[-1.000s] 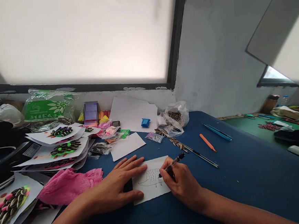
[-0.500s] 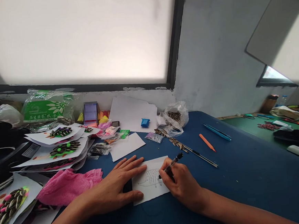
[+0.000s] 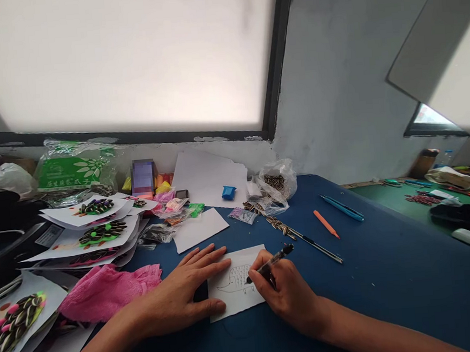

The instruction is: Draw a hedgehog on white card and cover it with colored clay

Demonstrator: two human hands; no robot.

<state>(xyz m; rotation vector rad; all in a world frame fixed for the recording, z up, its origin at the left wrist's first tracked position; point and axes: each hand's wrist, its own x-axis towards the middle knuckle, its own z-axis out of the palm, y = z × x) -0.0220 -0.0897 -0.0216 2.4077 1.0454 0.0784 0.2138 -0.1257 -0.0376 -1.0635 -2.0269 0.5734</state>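
Note:
A small white sheet of paper lies on the blue table, bearing a line drawing of a hedgehog with rows of short marks on its body. My left hand rests flat on the sheet's left side, fingers spread. In my right hand a black pen is gripped, its tip at the drawing's body. The fingers hide the right part of the hedgehog. To the left of my left hand is a crumpled pink cloth.
Cards with sunflower-seed hedgehogs are stacked at left. Behind the sheet lie blank paper, bagged clay, a blue packet and a bag of sunflower seeds. An orange marker, tweezers and another pen lie right.
The pen in my right hand has tilted lower, and its tip has shifted slightly left and down on the drawing. My left hand stays in place.

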